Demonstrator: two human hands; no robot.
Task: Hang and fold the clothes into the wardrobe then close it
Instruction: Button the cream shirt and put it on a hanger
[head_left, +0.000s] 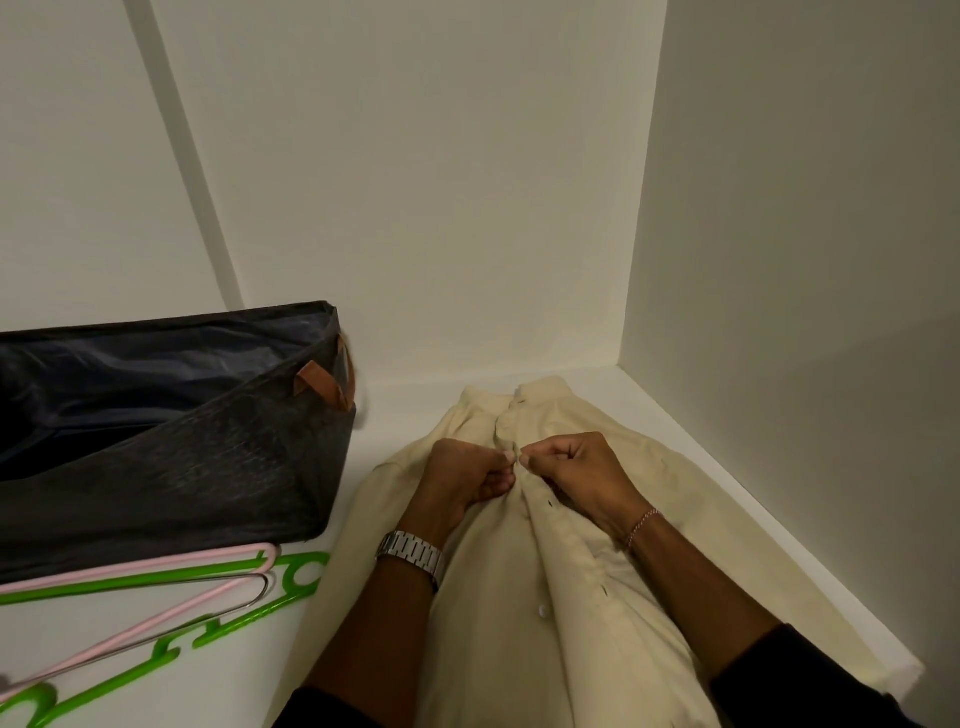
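There, shirt (561, 597) under both hands.

sleeves (810, 686): dark | left wrist: silver link watch (411, 552) | right wrist: thin bracelet (642, 524)

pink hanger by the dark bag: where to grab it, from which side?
Grip the pink hanger at its bare lower arm, coming from the near left. It lies flat across the green hanger, its top arm tucked against the dark bag, so that side is blocked.
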